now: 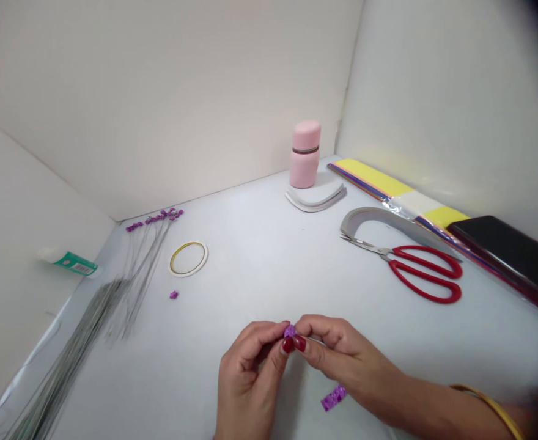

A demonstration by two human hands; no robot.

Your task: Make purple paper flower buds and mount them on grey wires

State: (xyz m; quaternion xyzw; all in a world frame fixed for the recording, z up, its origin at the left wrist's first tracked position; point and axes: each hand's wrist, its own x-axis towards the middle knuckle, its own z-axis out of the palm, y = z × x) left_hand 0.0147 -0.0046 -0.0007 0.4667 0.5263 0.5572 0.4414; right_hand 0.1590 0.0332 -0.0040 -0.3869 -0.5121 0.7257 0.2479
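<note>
Near the bottom centre, my left hand (253,373) and my right hand (342,354) meet, thumbs and fingertips pinching a small purple glittery piece (290,330) between them. The piece's exact shape is partly covered by the fingers. Under my right hand lies a purple patterned strip (333,398), partly hidden by the hand. A small purple star-like piece (173,294) rests on the table to the left, below a roll of white tape (203,264).
Purple-tipped wires (156,218) and a bundle of bare wires (76,342) lie left, near a green-labelled tube (76,263). A pink bottle (304,156), curved white strips (315,205), red-handled scissors (390,251), coloured sheets (374,177) and a black object (507,244) are at the right.
</note>
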